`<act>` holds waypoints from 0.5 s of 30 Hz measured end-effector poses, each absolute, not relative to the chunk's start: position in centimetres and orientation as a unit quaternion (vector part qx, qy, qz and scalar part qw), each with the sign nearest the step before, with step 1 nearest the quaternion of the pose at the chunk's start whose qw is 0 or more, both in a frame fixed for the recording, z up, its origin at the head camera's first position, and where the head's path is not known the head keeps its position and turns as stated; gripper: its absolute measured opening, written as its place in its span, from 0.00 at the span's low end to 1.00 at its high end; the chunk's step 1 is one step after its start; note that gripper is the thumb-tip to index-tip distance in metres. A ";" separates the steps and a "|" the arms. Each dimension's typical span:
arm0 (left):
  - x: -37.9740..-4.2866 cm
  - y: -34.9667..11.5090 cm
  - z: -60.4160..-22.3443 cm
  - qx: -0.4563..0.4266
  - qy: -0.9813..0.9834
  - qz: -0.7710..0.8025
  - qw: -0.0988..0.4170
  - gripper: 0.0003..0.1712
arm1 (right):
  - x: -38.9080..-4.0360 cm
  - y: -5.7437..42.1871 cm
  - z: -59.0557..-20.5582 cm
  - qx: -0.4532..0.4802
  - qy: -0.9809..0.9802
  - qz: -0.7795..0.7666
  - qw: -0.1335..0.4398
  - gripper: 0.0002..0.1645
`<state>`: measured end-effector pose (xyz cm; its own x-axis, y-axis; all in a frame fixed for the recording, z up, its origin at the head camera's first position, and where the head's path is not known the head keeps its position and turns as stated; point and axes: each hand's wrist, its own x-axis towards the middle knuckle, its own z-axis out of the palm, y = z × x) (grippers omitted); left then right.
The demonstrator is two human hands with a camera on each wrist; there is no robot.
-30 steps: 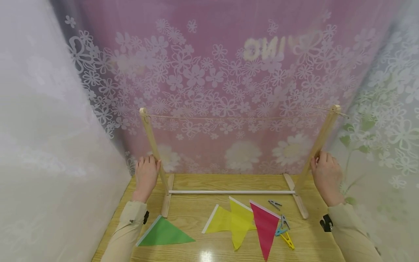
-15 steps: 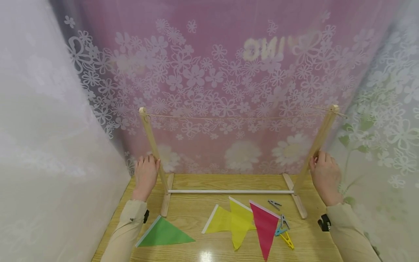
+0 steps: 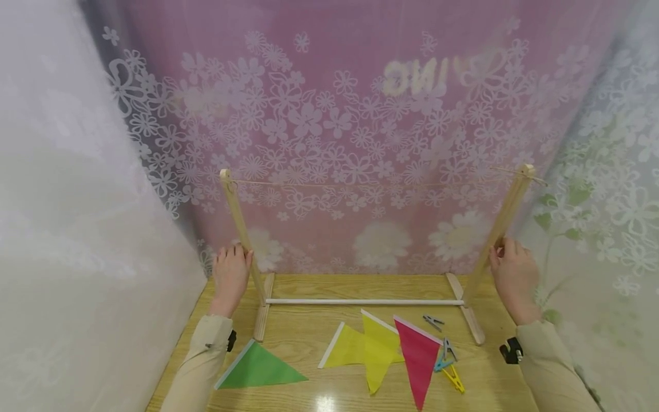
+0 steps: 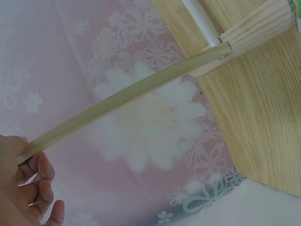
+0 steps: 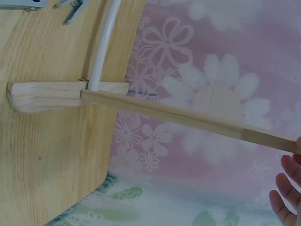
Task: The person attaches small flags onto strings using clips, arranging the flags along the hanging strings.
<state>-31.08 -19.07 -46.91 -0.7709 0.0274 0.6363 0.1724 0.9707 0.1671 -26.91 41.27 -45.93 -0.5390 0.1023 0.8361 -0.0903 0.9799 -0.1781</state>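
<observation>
"Fingers first, pls. Grasping?"

"Both, yes. Grips left post w/ L hand, thumb vs. index, other fingers loosely bent in left wrist view. Grips right post w/ R hand too, but can't see full pinch close up: mostly cut off at right edge of right wrist view."

"And frame?"

"Upright on counter, betw. both hands: wooden frame w/ white rod low down, thin string up top. Hard to trace string mid-span vs. pale flowers on backdrop. Post tops in head view only, out of shot in both wrist views."

"Pennants?"

"On counter, in front of frame. Green pennant at L, apart. Two yellow pennants overlapping, w/ sideways one partly covered, its tip lost near red pennant. Red tip right at bottom edge."

"Clips?"

"Near red: two grey clips, blue clip, yellow clip. Can't tell if lower three touch or just overlap."

"Rest?"

"Sleeves cut off at bottom. Lettering backwards, blurry, partly lost in flowers."
</observation>
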 end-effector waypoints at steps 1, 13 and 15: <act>-31.0 -19.2 -46.8 -0.053 -0.936 -0.110 0.331 0.18 | -26.7 41.3 -45.8 -0.004 -0.875 0.101 0.474 0.11; -30.3 -19.9 -46.3 -0.064 -0.930 -0.138 0.334 0.14 | -25.6 42.0 -44.9 -0.011 -0.903 0.099 0.418 0.14; -30.3 -20.1 -46.3 -0.068 -0.927 -0.141 0.341 0.14 | -25.5 41.9 -44.8 -0.020 -0.905 0.102 0.414 0.16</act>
